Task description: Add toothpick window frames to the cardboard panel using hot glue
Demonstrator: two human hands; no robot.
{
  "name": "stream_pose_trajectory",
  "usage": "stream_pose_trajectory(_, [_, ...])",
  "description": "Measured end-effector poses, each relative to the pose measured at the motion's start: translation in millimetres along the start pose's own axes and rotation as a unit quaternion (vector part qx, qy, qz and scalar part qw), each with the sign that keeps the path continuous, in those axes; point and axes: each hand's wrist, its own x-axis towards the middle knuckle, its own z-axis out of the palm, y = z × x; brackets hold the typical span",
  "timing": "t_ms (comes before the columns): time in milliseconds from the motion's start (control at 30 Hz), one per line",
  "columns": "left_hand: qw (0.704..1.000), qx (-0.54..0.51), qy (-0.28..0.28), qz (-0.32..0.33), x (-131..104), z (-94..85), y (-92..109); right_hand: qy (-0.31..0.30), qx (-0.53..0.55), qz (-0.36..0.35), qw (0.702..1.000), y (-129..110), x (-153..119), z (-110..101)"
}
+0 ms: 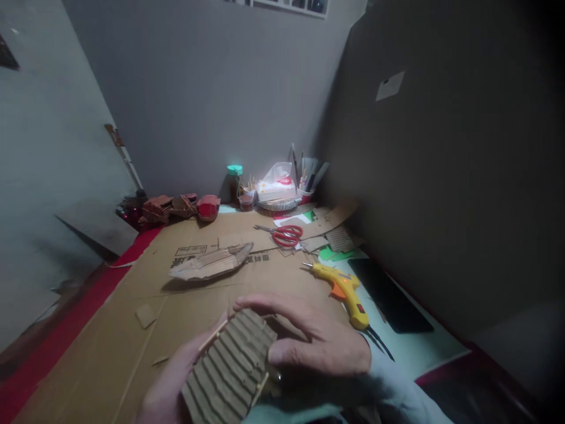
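Note:
A piece of corrugated cardboard (229,368), its ridges exposed, is held up close at the bottom centre, with thin wooden sticks along two of its edges. My left hand (170,383) grips it from the left and below; most of those fingers are hidden behind it. My right hand (309,335) holds the upper right side, thumb on the ridged face and fingers curled over the far edge. Beyond my hands lies a boat-shaped cardboard piece (214,263). To the right of my right hand rests a yellow hot glue gun (346,288) with an orange trigger.
Red-handled scissors (286,235) lie near cardboard scraps (338,238). Several reddish cardboard pieces (208,207) stand at the back left. A tissue pack (277,185), a green-lidded jar (235,182) and a cup of tools (305,191) line the back. A dark flat panel (391,294) lies right.

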Motion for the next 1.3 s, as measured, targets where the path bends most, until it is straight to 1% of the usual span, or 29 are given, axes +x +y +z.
stream_pose_trajectory(133, [0.997,0.025,0.059,0.039,-2.3,6.6,0.3,0.001,0.001,0.006,1.0,7.1,3.2,-2.4])
stream_pose_trajectory(300, [0.994,0.005,0.078,0.07,-1.7,17.0,2.8,0.009,0.023,0.01,1.0,8.6,4.8,-2.7])
stream_pose_trajectory(333, [0.995,0.01,0.072,0.065,-0.9,18.9,3.6,0.011,0.023,0.016,1.0,8.0,5.0,-3.0])
stream_pose_trajectory(433, [0.998,0.004,0.032,0.057,2.6,24.3,6.9,0.02,0.032,0.043,0.998,6.2,6.8,-4.7])
stream_pose_trajectory(500, [0.998,0.003,0.02,0.064,5.4,26.5,9.9,0.027,0.04,0.055,0.997,6.7,8.6,-6.1])
stream_pose_trajectory(600, [0.997,0.009,0.018,0.077,8.2,26.8,14.3,0.039,0.039,0.059,0.997,11.3,10.8,-7.4])
stream_pose_trajectory(767, [0.997,0.023,0.015,0.077,6.7,26.6,18.2,0.051,0.023,0.069,0.996,18.0,11.9,-6.3])
stream_pose_trajectory(900, [0.997,0.002,-0.002,0.072,4.0,30.0,21.7,0.029,-0.042,0.086,0.995,12.4,15.4,-5.6])
stream_pose_trajectory(1000, [0.996,0.012,0.007,0.086,1.9,28.9,27.8,0.022,-0.042,0.101,0.994,4.6,22.7,-5.6])
stream_pose_trajectory(1067, [0.993,0.034,0.032,0.108,0.5,25.6,34.5,0.026,-0.044,0.091,0.995,-0.2,30.5,-6.5])
stream_pose_trajectory(1167, [0.986,0.064,0.066,0.141,-0.3,21.6,48.2,0.032,-0.051,0.032,0.998,-5.4,46.7,-10.2])
stream_pose_trajectory(1233, [0.978,0.087,0.074,0.173,0.1,22.2,58.4,0.036,-0.037,0.011,0.999,-5.8,59.7,-14.4])
stream_pose_trajectory(1300, [0.969,0.105,0.073,0.213,0.2,25.8,67.7,0.036,-0.012,0.007,0.999,-2.9,73.4,-19.5])
